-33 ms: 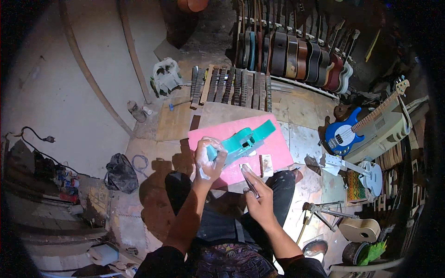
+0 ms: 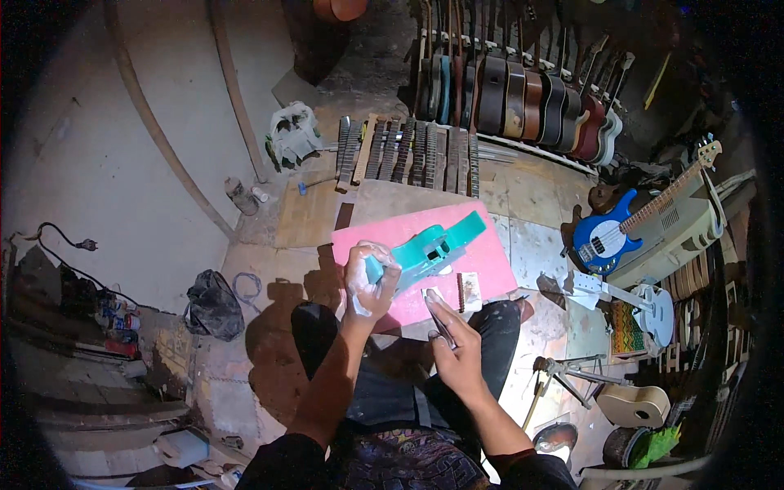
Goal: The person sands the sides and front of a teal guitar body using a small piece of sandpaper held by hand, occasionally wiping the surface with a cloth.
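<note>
A teal electric guitar body (image 2: 420,253) is tilted up on edge over a pink board (image 2: 363,234) in front of my lap. My left hand (image 2: 365,282), smeared with white dust or paste, grips its near left end. Closer to me, my right hand (image 2: 457,347) is closed around a slim dark tool (image 2: 443,330), whose exact kind I cannot make out. By its fingertips lies a small white piece (image 2: 431,291), partly covered. A small spiral-bound pad (image 2: 469,292) rests on the board's near edge, just right of that hand.
Several fretted necks (image 2: 400,151) lie in a row beyond the board. A rack of guitars (image 2: 514,98) stands at the back. On the right are a blue bass guitar (image 2: 604,238), a pale guitar (image 2: 653,314) and a metal stand (image 2: 572,380). A black bag (image 2: 214,305) sits left.
</note>
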